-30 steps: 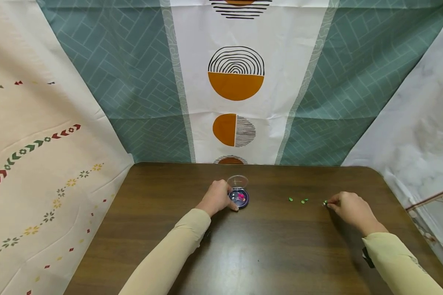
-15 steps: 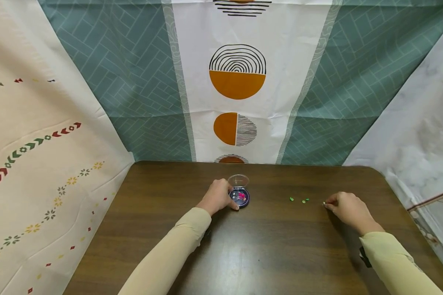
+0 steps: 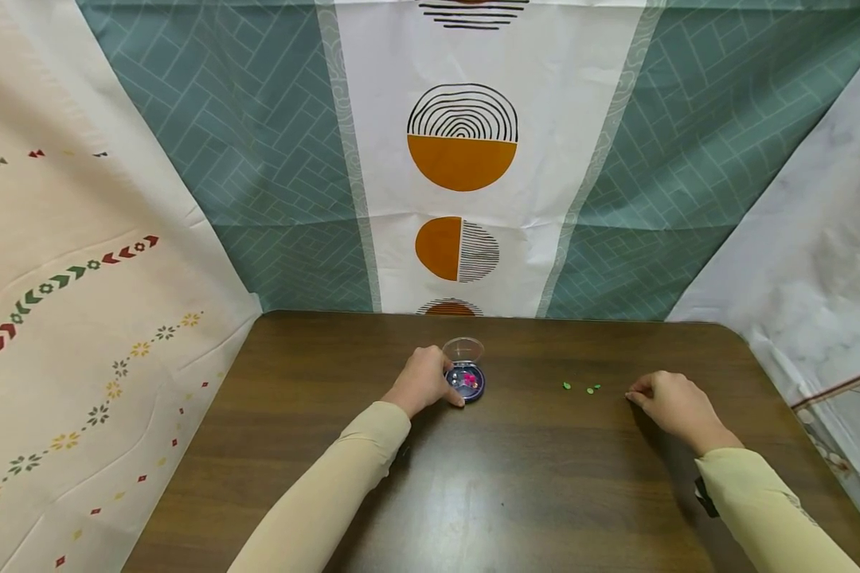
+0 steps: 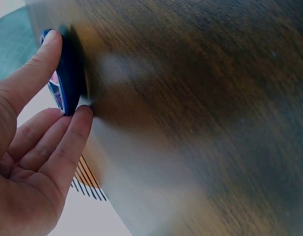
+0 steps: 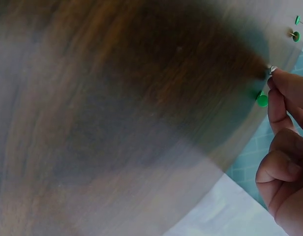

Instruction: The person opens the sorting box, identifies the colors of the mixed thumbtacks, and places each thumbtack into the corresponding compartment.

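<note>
My left hand [image 3: 424,380] grips a small round dark-blue case [image 3: 469,391] by its left side, thumb at the near edge. Its clear lid [image 3: 464,347] stands raised, and pink and silvery pieces lie inside. In the left wrist view the case [image 4: 72,81] appears edge-on between thumb and fingers. Far to the right, my right hand [image 3: 677,404] pinches a small silvery thumbtack [image 5: 273,70] at the tabletop, mostly hidden by the fingertips. Close beside these fingers is a green thumbtack [image 5: 262,100]. Further green thumbtacks [image 3: 591,391] lie scattered between the hands.
Both hands work over a brown wooden table [image 3: 516,485]. A patterned cloth [image 3: 287,159] hangs along its far edge, with pale cloths at the left [image 3: 79,334] and right [image 3: 817,239] sides.
My right hand shifts slightly left, its fingertips now covering most of the silvery thumbtack. Green seen beside them earlier is hidden in the head view. My left hand stays at the case.
</note>
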Action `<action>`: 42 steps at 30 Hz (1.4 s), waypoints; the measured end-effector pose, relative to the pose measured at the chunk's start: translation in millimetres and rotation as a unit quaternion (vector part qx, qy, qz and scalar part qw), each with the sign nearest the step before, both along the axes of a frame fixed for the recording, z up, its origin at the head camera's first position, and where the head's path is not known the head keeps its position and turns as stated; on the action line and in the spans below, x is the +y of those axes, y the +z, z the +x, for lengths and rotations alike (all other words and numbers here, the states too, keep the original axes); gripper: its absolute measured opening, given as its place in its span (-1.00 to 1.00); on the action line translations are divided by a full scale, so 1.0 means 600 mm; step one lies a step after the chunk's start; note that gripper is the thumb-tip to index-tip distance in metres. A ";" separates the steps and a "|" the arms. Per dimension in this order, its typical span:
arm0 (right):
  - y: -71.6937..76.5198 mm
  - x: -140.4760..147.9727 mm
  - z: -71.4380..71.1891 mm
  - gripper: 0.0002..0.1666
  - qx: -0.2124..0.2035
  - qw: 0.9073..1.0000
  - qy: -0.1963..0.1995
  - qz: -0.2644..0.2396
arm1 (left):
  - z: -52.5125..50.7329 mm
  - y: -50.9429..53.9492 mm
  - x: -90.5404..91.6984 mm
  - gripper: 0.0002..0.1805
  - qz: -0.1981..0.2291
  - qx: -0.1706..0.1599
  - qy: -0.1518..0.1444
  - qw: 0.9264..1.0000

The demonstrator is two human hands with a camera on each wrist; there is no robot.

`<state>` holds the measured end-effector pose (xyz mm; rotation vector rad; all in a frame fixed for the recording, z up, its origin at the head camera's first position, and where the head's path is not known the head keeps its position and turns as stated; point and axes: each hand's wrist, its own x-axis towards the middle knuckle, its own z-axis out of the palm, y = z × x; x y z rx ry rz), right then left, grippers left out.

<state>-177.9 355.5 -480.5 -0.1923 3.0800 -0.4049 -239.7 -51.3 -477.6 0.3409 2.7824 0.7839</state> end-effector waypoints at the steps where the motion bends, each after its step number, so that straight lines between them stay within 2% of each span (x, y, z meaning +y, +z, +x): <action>1: 0.000 -0.001 0.000 -0.85 -0.001 1.000 0.000 -0.001 | 0.000 0.001 0.000 -0.29 0.000 0.000 0.001 1.000; 12: 0.004 -0.011 -0.002 -0.82 -0.017 1.000 -0.004 -0.019 | -0.001 0.003 0.000 -0.30 0.002 -0.005 0.000 1.000; 22: 0.024 -0.048 -0.014 -0.79 -0.021 0.998 0.010 -0.058 | -0.002 0.004 0.000 -0.28 0.006 -0.016 0.005 1.000; 31: 0.030 -0.108 -0.039 -0.79 -0.018 0.996 0.023 -0.086 | -0.002 0.004 -0.002 -0.27 0.007 -0.015 0.005 1.000; 42: 0.044 -0.210 -0.067 -0.82 -0.009 0.992 0.065 -0.112 | 0.002 0.003 0.000 -0.28 0.009 -0.015 0.003 1.000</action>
